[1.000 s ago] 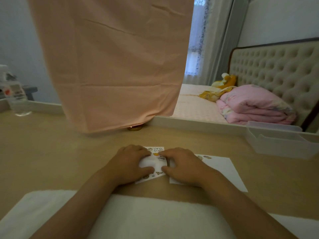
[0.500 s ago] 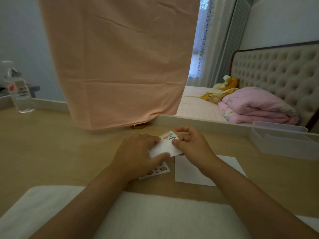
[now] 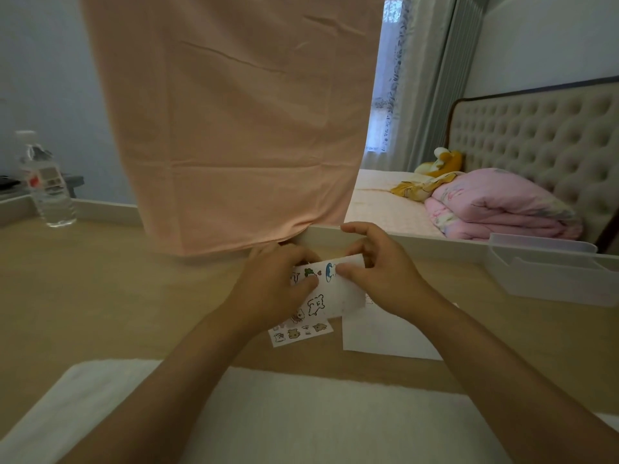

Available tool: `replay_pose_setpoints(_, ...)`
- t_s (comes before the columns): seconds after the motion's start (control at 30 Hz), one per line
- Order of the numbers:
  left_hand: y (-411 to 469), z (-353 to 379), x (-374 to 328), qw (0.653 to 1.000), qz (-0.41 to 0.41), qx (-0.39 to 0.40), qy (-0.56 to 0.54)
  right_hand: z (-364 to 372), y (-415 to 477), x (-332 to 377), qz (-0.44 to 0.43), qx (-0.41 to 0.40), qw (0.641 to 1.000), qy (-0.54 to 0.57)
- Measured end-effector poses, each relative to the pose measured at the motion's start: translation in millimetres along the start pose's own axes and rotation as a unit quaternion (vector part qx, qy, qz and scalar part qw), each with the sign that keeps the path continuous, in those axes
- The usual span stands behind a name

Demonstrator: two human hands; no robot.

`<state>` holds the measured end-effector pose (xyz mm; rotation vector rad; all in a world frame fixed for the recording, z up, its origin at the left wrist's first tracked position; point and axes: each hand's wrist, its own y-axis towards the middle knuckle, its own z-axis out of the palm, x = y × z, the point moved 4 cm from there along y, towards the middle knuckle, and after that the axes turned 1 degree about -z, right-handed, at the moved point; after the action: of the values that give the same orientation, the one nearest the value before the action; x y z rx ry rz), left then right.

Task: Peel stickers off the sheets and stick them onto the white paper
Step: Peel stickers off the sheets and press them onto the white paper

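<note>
White sticker sheet (image 3: 330, 291), probably light and floppy, is up off the table, just left of the white paper (image 3: 385, 333), pinched by left hand (image 3: 271, 289) and right hand (image 3: 385, 272); pick at a sticker's edge.

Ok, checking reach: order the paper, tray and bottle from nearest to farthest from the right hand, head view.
1. Paper, just under the right hand.
2. Tray, off to the right.
3. Bottle, far left at the back.
</note>
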<state>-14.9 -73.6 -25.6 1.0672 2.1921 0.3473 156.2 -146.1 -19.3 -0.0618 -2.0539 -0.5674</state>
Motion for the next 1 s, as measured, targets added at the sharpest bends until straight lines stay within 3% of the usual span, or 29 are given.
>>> replay_pose_setpoints(0.1, -8, 4, -4, 0.97, -0.126, 0.038, -0.205, -4, -2, 0, -0.039, -0.107, 0.991, -0.076)
replay_pose_setpoints(0.2, -15, 14, -10, 0.929, -0.203, 0.05, -0.306, -5, -7, 9, -0.154, -0.168, 0.944, -0.237)
replay_pose_setpoints(0.47, -21, 23, -9, 0.848, -0.282, 0.065, -0.444, 8, -9, 4, -0.204, -0.049, 0.953, -0.216)
replay_pose_setpoints(0.73, -21, 22, -2, 0.848, -0.286, 0.05, -0.444, 11, -8, 4, -0.217, -0.039, 0.947, -0.235)
replay_pose_setpoints(1.0, -21, 18, -5, 0.845, -0.246, 0.008, -0.474, 19, -9, 7, -0.162, -0.084, 0.974, -0.132)
